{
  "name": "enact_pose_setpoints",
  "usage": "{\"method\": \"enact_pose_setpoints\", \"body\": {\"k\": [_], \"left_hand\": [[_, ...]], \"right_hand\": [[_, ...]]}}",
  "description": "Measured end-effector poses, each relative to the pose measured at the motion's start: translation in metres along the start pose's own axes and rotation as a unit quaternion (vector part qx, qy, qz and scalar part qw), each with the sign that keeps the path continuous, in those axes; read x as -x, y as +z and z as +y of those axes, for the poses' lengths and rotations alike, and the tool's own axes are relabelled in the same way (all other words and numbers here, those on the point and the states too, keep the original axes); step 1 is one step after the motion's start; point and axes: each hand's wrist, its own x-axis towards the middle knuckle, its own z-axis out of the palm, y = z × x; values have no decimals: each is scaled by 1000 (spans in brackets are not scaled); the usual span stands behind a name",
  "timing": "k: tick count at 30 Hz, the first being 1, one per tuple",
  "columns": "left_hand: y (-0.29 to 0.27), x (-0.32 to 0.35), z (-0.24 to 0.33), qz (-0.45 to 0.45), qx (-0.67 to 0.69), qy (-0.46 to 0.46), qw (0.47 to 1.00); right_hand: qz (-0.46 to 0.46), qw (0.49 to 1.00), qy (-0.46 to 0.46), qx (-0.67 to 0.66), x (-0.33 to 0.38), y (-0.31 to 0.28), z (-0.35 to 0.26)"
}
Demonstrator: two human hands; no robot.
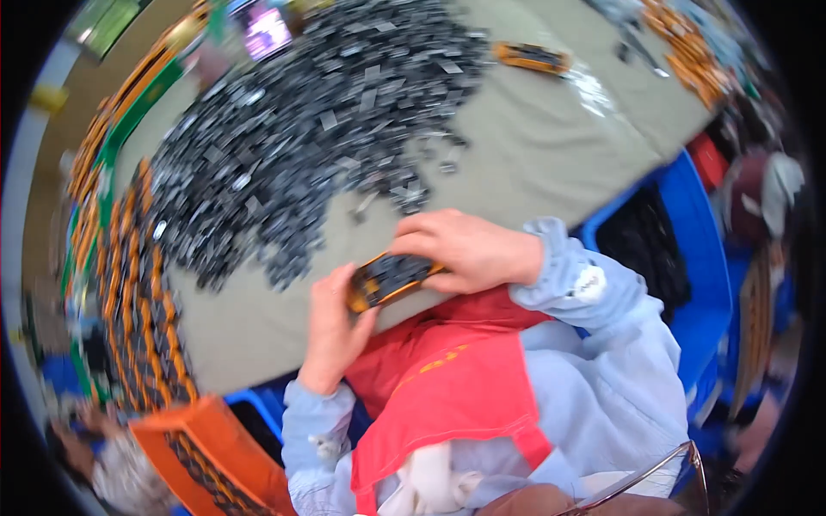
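Observation:
Between my two hands, near the table's front edge, is an oblong orange-and-black part [393, 277], orange along its rim and dark inside. My left hand [332, 325] grips its left end, with the thumb at the near side and the fingers at the far side. At the other end, my right hand [460, 248] closes on it with bent fingers laid over the edge. Whether a smaller piece sits under those fingers is hidden. Just beyond my hands spreads a big heap of small flat black pieces [344, 112], some of them shiny.
Another orange-and-black part [531, 58] lies on the grey-green tabletop [551, 146] at the far right. Rows of similar parts [142, 292] line the left side. An orange bin [215, 456] stands at front left, a blue crate [704, 292] at right. A lit screen [267, 34] is at the back.

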Motion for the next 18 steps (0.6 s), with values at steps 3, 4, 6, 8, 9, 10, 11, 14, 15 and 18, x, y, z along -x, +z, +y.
{"method": "enact_pose_setpoints", "body": {"k": [3,4,6,8,9,10,11,14,15,18], "left_hand": [[-6,7,-13,-17,-27,-23,999],[-10,10,-19,-13,-44,-26,999],[-22,19,-24,-21,-31,-37,999],[-20,13,-20,-45,-17,-30,998],[-20,10,-18,-51,-18,-49,997],[-20,7,-17,-63,-12,-34,997],[-20,7,-18,-69,2,-61,996],[-17,4,-23,-89,23,-116,989],[-18,7,-27,-87,9,-107,990],[-19,10,-29,-82,-25,-90,992]], "right_hand": [[193,979,-24,57,53,-35,2],[282,955,59,71,87,-52,4],[428,852,297,64,175,-88,4],[580,733,345,82,286,-101,32],[543,705,425,164,348,-96,43],[498,668,500,239,406,-79,55],[437,673,554,223,446,-56,67],[277,668,678,128,499,11,99],[219,612,753,102,490,24,107],[97,548,828,65,453,53,111]]}}
